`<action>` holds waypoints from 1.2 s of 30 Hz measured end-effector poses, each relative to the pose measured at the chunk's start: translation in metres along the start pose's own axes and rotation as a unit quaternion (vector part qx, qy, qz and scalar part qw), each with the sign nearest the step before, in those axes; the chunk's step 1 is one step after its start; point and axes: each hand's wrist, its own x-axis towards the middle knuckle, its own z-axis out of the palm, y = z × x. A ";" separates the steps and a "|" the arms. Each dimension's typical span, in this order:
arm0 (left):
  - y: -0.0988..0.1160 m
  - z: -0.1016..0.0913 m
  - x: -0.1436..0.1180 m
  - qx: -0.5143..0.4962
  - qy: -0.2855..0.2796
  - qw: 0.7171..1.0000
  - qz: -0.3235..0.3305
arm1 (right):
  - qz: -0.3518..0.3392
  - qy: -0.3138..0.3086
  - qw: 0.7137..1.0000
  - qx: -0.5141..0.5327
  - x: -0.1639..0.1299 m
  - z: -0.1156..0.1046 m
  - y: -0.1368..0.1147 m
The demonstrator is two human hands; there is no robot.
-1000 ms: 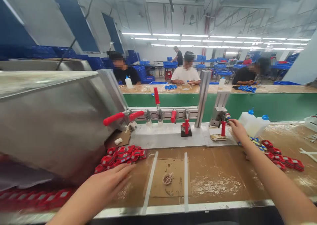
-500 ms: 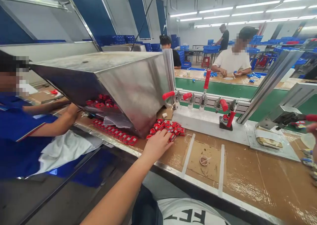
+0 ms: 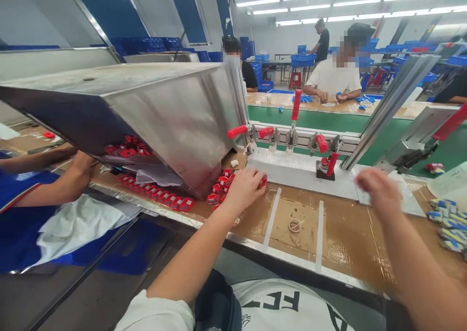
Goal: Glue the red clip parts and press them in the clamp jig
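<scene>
My left hand (image 3: 248, 189) is closed around a small red plastic part (image 3: 263, 180), whose edge shows at the fingertips. It is above the right side of a pile of similar red parts (image 3: 219, 187), partly hidden behind the hand. My right hand (image 3: 379, 190), smeared by motion, hovers over the pale plate (image 3: 412, 203) below a red-handled press lever (image 3: 449, 123). Whether its fingers hold anything cannot be made out. Between the hands stands a toggle clamp (image 3: 326, 166) on a black base.
A large metal hood (image 3: 171, 122) covers more red parts at left, beside a co-worker's arm (image 3: 78, 175). More red-handled clamps (image 3: 295, 107) line a rail. Taped cardboard (image 3: 292, 229) bears a small ring (image 3: 295, 225). Grey-yellow-blue parts (image 3: 450, 224) lie at right.
My left hand has risen rightward off the pile with a red part. My right hand has swung in from the far right edge. The view has shifted, and the press lever's handle appears higher.
</scene>
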 end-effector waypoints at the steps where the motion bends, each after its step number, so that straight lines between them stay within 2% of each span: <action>1: 0.009 0.004 0.008 -0.069 0.014 0.998 -0.005 | -0.010 -0.062 0.998 0.001 -0.004 0.022 -0.004; 3: 0.030 0.020 0.026 -0.237 0.006 0.971 -0.019 | -0.054 -0.224 0.973 -0.023 -0.010 0.059 -0.009; 5: 0.051 0.045 0.044 -0.395 -0.041 0.917 -0.045 | -0.083 -0.315 0.944 -0.057 -0.015 0.084 -0.009; 8: 0.071 0.085 0.061 -0.522 -0.084 0.843 -0.095 | -0.103 -0.347 0.927 -0.093 -0.024 0.099 -0.004; 10: 0.074 0.103 0.063 -0.561 -0.094 0.816 -0.106 | -0.117 -0.352 0.923 -0.098 -0.028 0.102 -0.001; 12: 0.074 0.112 0.061 -0.586 -0.109 0.796 -0.106 | -0.134 -0.347 0.924 -0.094 -0.030 0.105 0.001; 17: 0.072 0.114 0.055 -0.604 -0.142 0.776 -0.115 | -0.199 -0.298 0.929 -0.087 -0.028 0.114 0.005; 20: 0.073 0.114 0.055 -0.594 -0.148 0.782 -0.114 | -0.226 -0.267 0.935 -0.064 -0.028 0.116 0.007; 23: 0.072 0.112 0.055 -0.576 -0.153 0.796 -0.110 | -0.211 -0.229 0.950 -0.007 -0.029 0.111 0.008; 26: 0.071 0.111 0.054 -0.555 -0.163 0.809 -0.102 | -0.165 -0.141 0.975 0.050 -0.030 0.103 0.011; 29: 0.071 0.110 0.052 -0.541 -0.183 0.816 -0.090 | -0.067 0.006 0.995 0.068 -0.027 0.096 0.019; 31: 0.072 0.108 0.051 -0.532 -0.197 0.819 -0.082 | 0.007 0.095 0.994 0.053 -0.025 0.093 0.025; 33: 0.073 0.107 0.050 -0.521 -0.203 0.825 -0.078 | 0.054 0.132 0.989 0.027 -0.022 0.092 0.031; 36: 0.073 0.105 0.050 -0.510 -0.202 0.832 -0.079 | 0.074 0.117 0.990 0.003 -0.018 0.092 0.038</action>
